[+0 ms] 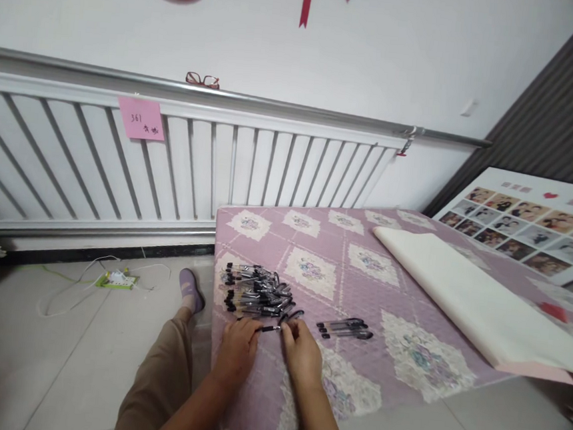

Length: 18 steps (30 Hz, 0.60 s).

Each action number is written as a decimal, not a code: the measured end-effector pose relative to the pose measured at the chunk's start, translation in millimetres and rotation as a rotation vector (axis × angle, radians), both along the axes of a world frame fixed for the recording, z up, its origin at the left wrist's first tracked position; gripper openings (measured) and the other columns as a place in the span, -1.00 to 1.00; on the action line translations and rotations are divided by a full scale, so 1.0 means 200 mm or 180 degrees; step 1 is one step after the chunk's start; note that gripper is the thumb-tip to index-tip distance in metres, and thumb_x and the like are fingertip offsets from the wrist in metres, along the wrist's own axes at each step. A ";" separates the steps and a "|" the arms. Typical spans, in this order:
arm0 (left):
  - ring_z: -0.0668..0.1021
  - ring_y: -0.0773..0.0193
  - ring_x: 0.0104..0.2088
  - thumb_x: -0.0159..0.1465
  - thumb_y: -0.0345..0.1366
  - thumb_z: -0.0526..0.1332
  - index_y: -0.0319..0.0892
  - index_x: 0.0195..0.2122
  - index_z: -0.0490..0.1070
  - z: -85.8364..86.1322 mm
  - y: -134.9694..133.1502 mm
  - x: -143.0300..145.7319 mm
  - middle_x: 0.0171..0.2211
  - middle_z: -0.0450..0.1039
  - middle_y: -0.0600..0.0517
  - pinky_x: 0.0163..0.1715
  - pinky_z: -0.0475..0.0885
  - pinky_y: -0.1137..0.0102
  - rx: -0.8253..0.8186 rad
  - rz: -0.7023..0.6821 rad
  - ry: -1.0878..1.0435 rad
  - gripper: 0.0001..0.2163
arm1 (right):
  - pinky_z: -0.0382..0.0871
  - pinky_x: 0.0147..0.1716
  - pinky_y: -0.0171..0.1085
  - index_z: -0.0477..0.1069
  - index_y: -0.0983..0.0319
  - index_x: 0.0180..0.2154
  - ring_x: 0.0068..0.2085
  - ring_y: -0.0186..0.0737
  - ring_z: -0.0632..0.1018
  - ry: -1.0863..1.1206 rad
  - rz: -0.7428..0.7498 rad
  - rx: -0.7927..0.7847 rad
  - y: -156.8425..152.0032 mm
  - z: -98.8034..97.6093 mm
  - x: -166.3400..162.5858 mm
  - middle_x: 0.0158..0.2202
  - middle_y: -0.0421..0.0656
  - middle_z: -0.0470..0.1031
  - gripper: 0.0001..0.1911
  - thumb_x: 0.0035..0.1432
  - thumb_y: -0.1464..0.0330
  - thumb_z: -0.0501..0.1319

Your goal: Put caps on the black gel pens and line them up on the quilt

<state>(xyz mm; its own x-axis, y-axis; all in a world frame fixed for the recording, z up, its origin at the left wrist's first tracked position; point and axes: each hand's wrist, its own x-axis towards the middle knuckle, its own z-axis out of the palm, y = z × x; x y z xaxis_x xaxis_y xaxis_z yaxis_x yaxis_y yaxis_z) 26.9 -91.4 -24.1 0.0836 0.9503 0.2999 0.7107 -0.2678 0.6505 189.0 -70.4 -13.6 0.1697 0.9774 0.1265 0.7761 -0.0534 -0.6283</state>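
Observation:
A black-and-clear pen (269, 328) lies level between my two hands at the near side of a pile. My left hand (239, 348) is closed on its left end. The fingers of my right hand (301, 351) pinch its right end, beside a dark curved piece I cannot make out clearly. Just beyond my hands is the pile of black pens (256, 291), most of them lying crosswise with dark ends to the left. To the right of my right hand, a small group of several capped pens (344, 328) lies side by side on the cloth.
A quilted purple floral cloth (274, 241) covers the surface. A large cream sheet (441, 282) lies folded on the right, near a framed photo board (526, 222). Behind stands a white radiator (270, 167). Glasses (202, 80) rest on its pipe; a green power strip (117, 279) is on the floor.

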 end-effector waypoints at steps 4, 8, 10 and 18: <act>0.46 0.17 -0.08 0.26 -0.46 0.03 -0.09 -0.11 0.42 -0.01 0.00 0.01 -0.12 0.48 0.01 -0.02 0.27 0.18 -0.0036 0.0020 0.0095 -0.73 | 0.21 -0.41 -0.31 0.32 0.13 -0.20 -0.27 -0.15 0.56 -0.0509 -0.0159 -0.0262 0.03 0.03 -0.05 -0.32 -0.14 0.55 -0.74 0.14 0.13 0.09; 0.45 0.19 -0.06 0.26 -0.46 0.04 -0.08 -0.08 0.41 -0.01 0.00 0.01 -0.10 0.47 0.01 0.01 0.26 0.18 -0.0011 0.0074 0.0168 -0.72 | 0.23 -0.40 -0.30 0.30 0.14 -0.14 -0.25 -0.14 0.56 -0.0589 -0.0144 -0.0368 0.03 0.03 -0.06 -0.29 -0.13 0.56 -0.75 0.12 0.22 0.11; 0.46 0.19 -0.07 0.26 -0.46 0.05 -0.06 -0.07 0.41 0.00 0.00 0.01 -0.10 0.47 0.02 0.00 0.27 0.19 -0.0006 0.0058 0.0207 -0.72 | 0.26 -0.36 -0.29 0.31 0.15 -0.12 -0.22 -0.13 0.56 -0.0562 -0.0060 -0.0358 0.03 0.02 -0.05 -0.24 -0.11 0.56 -0.73 0.10 0.29 0.12; 0.45 0.16 -0.06 0.27 -0.42 0.05 -0.07 -0.07 0.43 0.00 0.00 0.01 -0.08 0.47 0.00 0.02 0.25 0.15 -0.0046 0.0056 0.0222 -0.73 | 0.31 -0.11 -0.25 0.41 0.22 -0.13 -0.11 -0.12 0.51 0.0083 0.0284 0.0365 0.00 -0.06 0.04 -0.13 -0.04 0.51 -0.68 0.02 0.37 0.11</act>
